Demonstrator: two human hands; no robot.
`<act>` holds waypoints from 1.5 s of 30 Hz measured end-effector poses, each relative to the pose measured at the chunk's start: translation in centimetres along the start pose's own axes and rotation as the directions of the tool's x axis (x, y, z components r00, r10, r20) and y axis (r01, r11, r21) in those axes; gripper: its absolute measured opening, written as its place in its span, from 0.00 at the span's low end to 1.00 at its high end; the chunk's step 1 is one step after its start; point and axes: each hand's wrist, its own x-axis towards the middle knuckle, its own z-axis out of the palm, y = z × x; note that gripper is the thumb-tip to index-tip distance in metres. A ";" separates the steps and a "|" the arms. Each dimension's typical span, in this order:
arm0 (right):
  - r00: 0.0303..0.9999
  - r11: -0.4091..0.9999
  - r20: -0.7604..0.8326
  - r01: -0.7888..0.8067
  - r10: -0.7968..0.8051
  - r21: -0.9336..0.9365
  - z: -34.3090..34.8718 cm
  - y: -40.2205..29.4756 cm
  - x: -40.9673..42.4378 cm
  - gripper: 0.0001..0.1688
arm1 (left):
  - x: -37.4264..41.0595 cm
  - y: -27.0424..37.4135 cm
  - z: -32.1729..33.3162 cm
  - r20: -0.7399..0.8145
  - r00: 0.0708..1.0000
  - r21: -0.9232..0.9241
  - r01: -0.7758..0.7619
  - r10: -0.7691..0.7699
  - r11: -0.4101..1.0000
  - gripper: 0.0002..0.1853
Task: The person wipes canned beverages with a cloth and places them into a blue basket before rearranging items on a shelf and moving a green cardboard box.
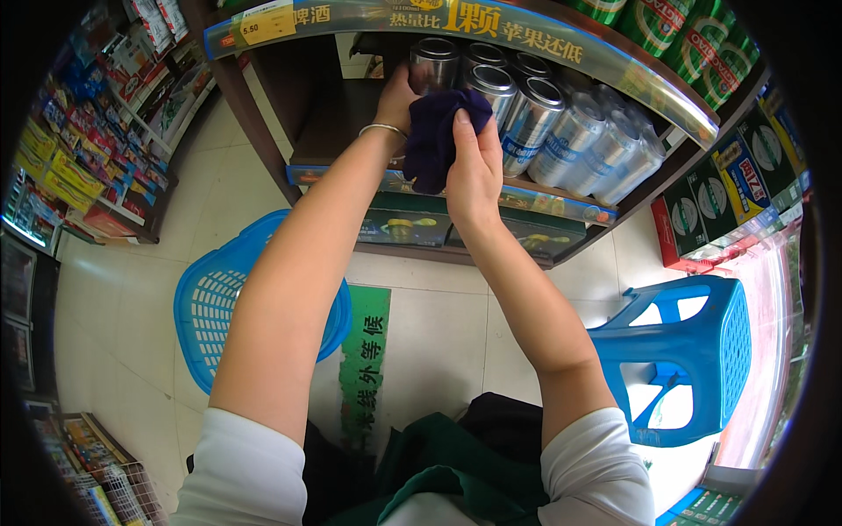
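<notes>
My left hand (398, 98) is at the left side of a metal can (434, 66) at the front left of the can group; its fingers are partly hidden behind the can and cloth. A dark purple cloth (431, 148) is bunched in my right hand (475, 164), touching the front of the cans. Beside it stand silver-and-blue drink cans (529, 121) upright on a brown shelf (329, 125). Further right, several similar cans (608, 151) are wrapped in clear plastic film.
A blue plastic basket (210, 283) sits on the tiled floor at left, partly behind my left arm. A blue plastic stool (733, 355) is at right. Green cans (651, 23) stand on the upper shelf, above its label strip (487, 23). Boxes (408, 227) lie below the cans.
</notes>
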 end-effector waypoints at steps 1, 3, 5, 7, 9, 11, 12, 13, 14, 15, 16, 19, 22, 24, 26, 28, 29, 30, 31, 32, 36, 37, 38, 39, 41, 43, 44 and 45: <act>1.000 1.000 -0.016 0.014 -0.014 -0.006 0.2 0.3 0.1 0.12 | 0.1 -0.1 -0.3 -0.002 1.000 0.018 0.011 -0.011 1.000 0.35; 0.998 0.996 -0.030 0.060 -0.062 -0.070 0.2 0.7 0.5 0.12 | 0.0 0.3 -1.2 -0.005 0.999 0.051 0.033 -0.032 0.998 0.33; 0.992 0.976 -0.021 0.122 -0.128 -0.182 -0.1 0.8 0.8 0.13 | -1.4 1.1 -1.7 -0.063 0.998 0.219 -0.016 0.031 0.975 0.24; 0.989 0.957 -0.019 0.136 -0.145 -0.258 0.2 0.8 1.3 0.14 | -3.5 2.3 -2.7 -0.110 0.972 0.290 -0.169 0.208 0.942 0.21; 0.967 0.877 0.024 0.240 -0.253 -0.417 0.5 0.5 1.7 0.14 | -5.6 4.0 -3.5 -0.116 0.979 0.253 -0.136 0.170 0.958 0.23; 0.894 0.698 0.161 0.430 -0.419 -0.573 1.6 -0.4 2.0 0.18 | -7.4 5.5 -4.6 -0.135 0.975 0.131 -0.157 0.175 0.979 0.25; 0.856 0.608 0.235 0.498 -0.461 -0.619 2.5 -0.9 1.9 0.20 | -8.0 6.0 -5.5 -0.102 0.984 0.189 -0.125 0.146 0.974 0.29; 0.812 0.509 0.311 0.559 -0.494 -0.655 3.1 -1.1 1.9 0.22 | -8.6 6.5 -6.2 -0.113 0.980 0.217 -0.139 0.166 0.966 0.30; 0.778 0.347 0.429 0.602 -0.459 -0.720 3.6 -0.9 2.2 0.25 | -9.1 7.0 -6.8 -0.121 0.975 0.244 -0.153 0.187 0.958 0.30; 0.701 0.136 0.551 0.665 -0.452 -0.734 4.5 -1.6 2.0 0.26 | -9.6 7.5 -7.0 -0.126 0.971 0.261 -0.166 0.204 0.951 0.31; 0.695 0.071 0.583 0.666 -0.421 -0.743 5.0 -1.8 1.8 0.26 | -10.1 8.0 -7.3 -0.103 0.954 0.313 -0.238 0.282 0.919 0.33; 0.682 -0.011 0.640 0.681 -0.354 -0.732 6.2 -1.9 1.5 0.25 | -11.5 8.8 -8.3 -0.109 0.978 0.151 -0.162 0.180 0.975 0.35; 0.667 0.006 0.669 0.709 -0.328 -0.705 7.2 -1.9 0.9 0.19 | -12.0 7.3 -9.7 -0.114 0.964 0.214 -0.211 0.239 0.954 0.36; 0.762 0.290 0.569 0.645 -0.309 -0.707 6.6 -1.4 1.8 0.17 | -12.2 6.7 -10.4 -0.067 0.971 0.238 -0.209 0.230 0.949 0.38; 0.942 0.810 0.309 0.283 -0.133 -0.513 6.0 -0.6 1.7 0.09 | -12.6 6.6 -10.9 -0.064 0.956 0.342 -0.249 0.286 0.906 0.39; 0.997 0.998 0.037 -0.061 0.060 0.018 6.8 -0.6 1.3 0.09 | -12.9 7.4 -11.4 -0.042 0.988 0.048 -0.148 0.150 0.988 0.34; 0.982 0.972 -0.074 -0.159 0.174 0.174 7.1 -1.0 1.0 0.10 | -12.8 7.3 -11.9 0.008 0.999 -0.124 -0.043 0.044 0.991 0.32; 0.994 0.991 -0.075 -0.070 0.079 0.111 6.4 -0.4 1.1 0.11 | -12.8 7.3 -11.9 0.048 0.999 -0.295 0.039 -0.026 0.955 0.28; 1.000 0.999 0.020 0.008 -0.008 -0.036 6.1 0.3 0.8 0.12 | -13.0 7.2 -11.9 0.066 0.995 -0.355 0.088 -0.069 0.931 0.26; 0.971 0.940 0.187 0.198 -0.150 -0.277 5.8 0.8 0.3 0.16 | -13.1 7.0 -11.8 0.088 0.990 -0.478 0.140 -0.111 0.867 0.24; 0.636 0.517 0.684 0.745 -0.358 -0.422 6.8 2.3 -3.1 0.30 | -13.3 6.8 -12.0 0.144 0.955 -0.708 0.282 -0.258 0.648 0.32; 0.602 0.455 0.734 0.774 -0.315 -0.439 6.8 2.1 -3.6 0.30 | -13.1 6.9 -12.1 0.221 0.947 -0.758 0.318 -0.234 0.569 0.34; 0.549 0.426 0.805 0.798 -0.225 -0.426 6.7 1.7 -4.0 0.31 | -13.4 7.1 -12.1 0.283 0.914 -0.798 0.393 -0.292 0.456 0.37; 0.482 0.411 0.865 0.823 -0.142 -0.392 7.2 1.3 -4.5 0.31 | -13.5 5.4 -13.3 0.385 0.900 -0.824 0.435 -0.203 0.364 0.38; 0.448 0.471 0.894 0.793 -0.022 -0.386 8.1 0.8 -5.5 0.30 | -13.3 4.1 -14.9 0.482 0.866 -0.815 0.498 -0.130 0.296 0.40; 0.526 0.437 0.850 0.773 -0.035 -0.461 8.1 1.2 -4.3 0.30 | -13.8 5.0 -13.9 0.378 0.901 -0.823 0.433 -0.212 0.368 0.39; 0.611 0.428 0.790 0.727 -0.046 -0.537 8.2 1.3 -3.8 0.31 | -13.8 4.4 -13.5 0.243 0.937 -0.739 0.347 -0.252 0.577 0.39; 0.676 0.450 0.728 0.688 -0.114 -0.568 8.5 2.2 -3.0 0.30 | -14.0 3.9 -13.4 0.089 0.962 -0.595 0.258 -0.257 0.761 0.38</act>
